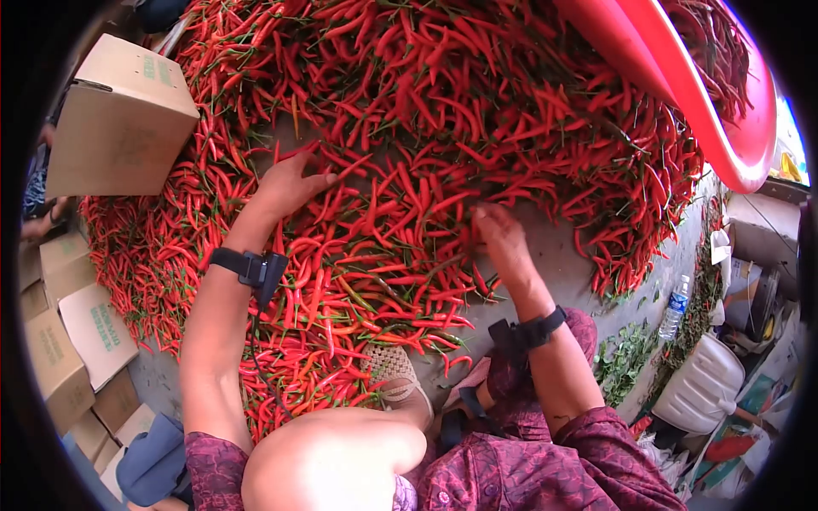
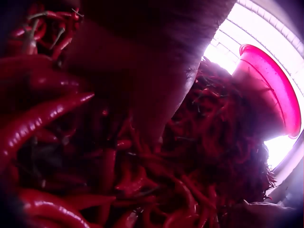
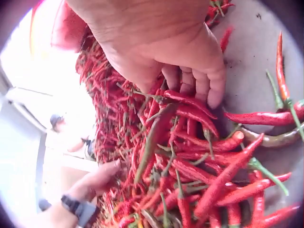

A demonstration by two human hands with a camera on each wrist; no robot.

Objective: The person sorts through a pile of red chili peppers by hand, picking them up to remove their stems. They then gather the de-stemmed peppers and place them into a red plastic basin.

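Red chili peppers [image 1: 409, 196] with green stems lie in a large spread over the floor. My left hand [image 1: 291, 185] reaches into them at the left, thumb stretched out to the right and fingertips partly hidden among the peppers. In the left wrist view that hand [image 2: 147, 71] is dark, its thumb pointing down into the chilies. On the right, my right hand [image 1: 503, 237] is at the edge of the nearer heap. The right wrist view shows its fingers [image 3: 202, 85] curled at a few chili peppers [image 3: 192, 102], with the thumb tip hidden among them.
A pink-red plastic tub [image 1: 741, 157] tilts at the upper right with peppers in it. Cardboard boxes [image 1: 128, 119] stand at the left. A water bottle [image 1: 675, 307], a white jug [image 1: 699, 383] and green leaves [image 1: 626, 353] lie at the right. Another person [image 3: 59, 123] is at the far side.
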